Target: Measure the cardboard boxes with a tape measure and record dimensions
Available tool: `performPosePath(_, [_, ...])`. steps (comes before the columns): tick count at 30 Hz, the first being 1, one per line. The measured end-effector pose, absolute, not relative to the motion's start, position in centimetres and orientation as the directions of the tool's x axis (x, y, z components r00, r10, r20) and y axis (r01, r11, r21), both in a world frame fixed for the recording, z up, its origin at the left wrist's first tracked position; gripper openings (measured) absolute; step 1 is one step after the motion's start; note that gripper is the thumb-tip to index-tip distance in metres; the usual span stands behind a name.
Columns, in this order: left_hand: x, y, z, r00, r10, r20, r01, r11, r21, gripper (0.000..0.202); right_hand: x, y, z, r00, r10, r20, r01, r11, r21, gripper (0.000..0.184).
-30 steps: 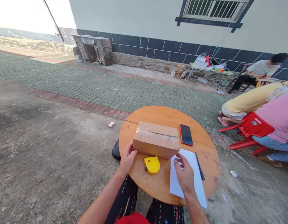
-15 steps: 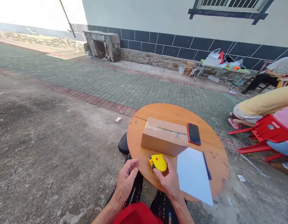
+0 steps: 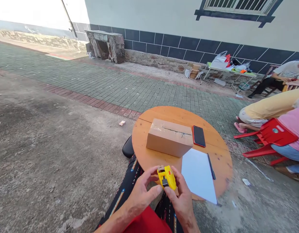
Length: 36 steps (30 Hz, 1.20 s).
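A yellow tape measure (image 3: 169, 177) with a red dot and a black part on its side is held up over the table's near edge. My right hand (image 3: 182, 197) grips it from the right, thumb below and fingers behind. From the left, my left hand (image 3: 145, 191) has its fingertips at the metal end of the tape and its thumb by the lower edge of the case. Just beyond my hands, a closed cardboard box (image 3: 168, 142) sits on the round wooden table (image 3: 142, 129).
Right of the box lies a phone (image 3: 199, 136) in a red case. A white paper sheet (image 3: 197, 174) and a dark pen (image 3: 211, 166) lie nearer. Someone in pink sits on a red chair (image 3: 276, 132) at right. Farther off stands a cluttered folding table (image 3: 233, 72).
My right hand has turned the tape measure and brought it closer to me. My left hand has moved right and now meets it. The view has shifted slightly.
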<state>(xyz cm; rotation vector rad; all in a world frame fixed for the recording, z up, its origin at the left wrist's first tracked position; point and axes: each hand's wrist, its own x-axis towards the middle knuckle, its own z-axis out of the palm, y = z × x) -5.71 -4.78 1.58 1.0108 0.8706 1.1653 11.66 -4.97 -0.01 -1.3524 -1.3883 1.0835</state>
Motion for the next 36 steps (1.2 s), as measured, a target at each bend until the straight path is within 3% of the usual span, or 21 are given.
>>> performPosePath(3, [-5.9, -4.8, 2.2, 0.191, 0.980, -0.055, -0.332, 0.117, 0.936, 0.050, 12.2, -5.2, 0.6, -0.130, 0.989, -0.073, 0.133, -0.055, -0.990, 0.055])
performPosePath(7, [-6.1, -4.7, 2.8, 0.190, 0.956, -0.221, -0.318, 0.273, 0.908, 0.041, 13.1, -5.3, 1.8, -0.229, 0.966, -0.123, 0.305, -0.049, -0.951, 0.054])
performPosePath(10, [-6.0, -4.7, 2.8, 0.205, 0.930, -0.304, -0.336, 0.358, 0.871, 0.042, 13.3, -5.9, 2.1, -0.234, 0.971, -0.044, 0.456, 0.069, -0.887, 0.051])
performPosePath(14, [-5.8, -5.1, 2.1, 0.229, 0.907, -0.353, -0.421, 0.419, 0.804, 0.041, 12.6, -7.4, 0.7, -0.227, 0.970, 0.092, 0.580, 0.210, -0.787, 0.076])
performPosePath(19, [-6.1, -5.3, 0.8, 0.238, 0.888, -0.394, -0.397, 0.460, 0.794, 0.041, 12.9, -7.3, -0.6, -0.314, 0.903, 0.293, 0.580, 0.427, -0.694, 0.063])
performPosePath(22, [-6.3, -5.2, 0.8, 0.292, 0.870, -0.398, -0.384, 0.488, 0.784, 0.040, 14.2, -6.7, 0.1, -0.374, 0.871, 0.318, 0.585, 0.487, -0.648, 0.062])
performPosePath(30, [-7.3, -4.8, 2.3, 0.355, 0.878, -0.322, -0.446, 0.462, 0.766, 0.041, 15.4, -7.0, 3.1, -0.207, 0.970, 0.131, 0.629, 0.234, -0.741, 0.049])
performPosePath(36, [-7.8, -4.1, 3.5, 0.346, 0.875, -0.340, -0.360, 0.458, 0.813, 0.038, 15.4, -6.5, 4.9, -0.183, 0.983, -0.005, 0.643, 0.116, -0.757, 0.048])
